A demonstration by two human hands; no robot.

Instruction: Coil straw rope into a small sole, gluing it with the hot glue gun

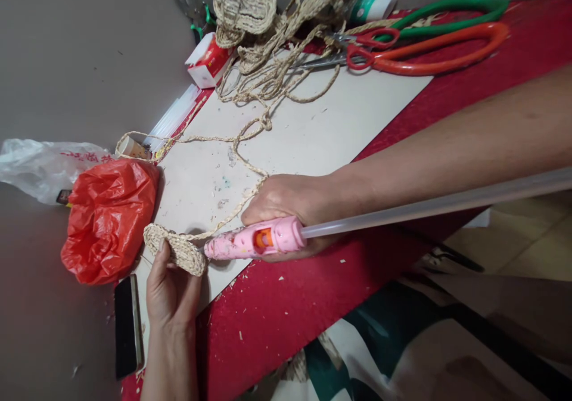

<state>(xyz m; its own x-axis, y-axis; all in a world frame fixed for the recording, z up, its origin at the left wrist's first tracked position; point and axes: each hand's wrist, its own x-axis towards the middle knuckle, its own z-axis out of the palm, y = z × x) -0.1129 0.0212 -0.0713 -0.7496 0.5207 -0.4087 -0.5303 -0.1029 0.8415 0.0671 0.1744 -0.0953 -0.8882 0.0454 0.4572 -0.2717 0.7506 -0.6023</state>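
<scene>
My right hand [286, 201] is wrapped around a pink hot glue gun [254, 241] with a long clear glue stick [429, 205] sticking out of its back. The gun's nozzle points at a small flat coil of braided straw rope [176, 247] lying on a pale board [313, 133]. My left hand [172, 291] pinches the near edge of that coil between thumb and fingers. A braided rope tail [232, 207] runs from the coil under my right hand and up to a loose pile of rope [277, 61].
A red plastic bag [107, 219] and a clear bag [40, 165] lie at the left. A black phone [127, 326] rests by my left wrist. Large red and green scissors [424, 37], a small red-white box [208, 61], a woven basket piece [243, 5] and spare glue sticks [174, 115] sit at the far side of the red tablecloth [277, 317].
</scene>
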